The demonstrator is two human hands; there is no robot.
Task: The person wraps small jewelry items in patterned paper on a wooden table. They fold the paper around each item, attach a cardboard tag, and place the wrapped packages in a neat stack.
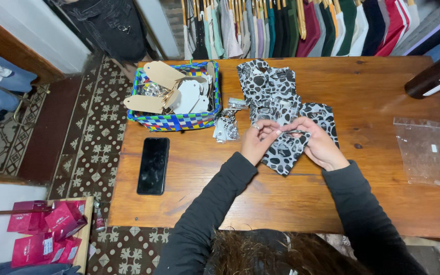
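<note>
A black-and-white spotted garment (273, 91) lies folded on the wooden table (373, 91). My left hand (257, 140) and my right hand (318, 142) meet over its near corner, fingertips pinched together on a small thin item at the fabric's edge. What that item is I cannot tell. Both of my sleeves are dark. A small clear packet with metal bits (226, 127) lies just left of my left hand.
A woven multicoloured basket (179, 121) with paper tags stands at the table's back left. A black phone (153, 165) lies near the left edge. A clear plastic bag (429, 150) and a dark bottle (434, 76) are at the right. Hung clothes line the back.
</note>
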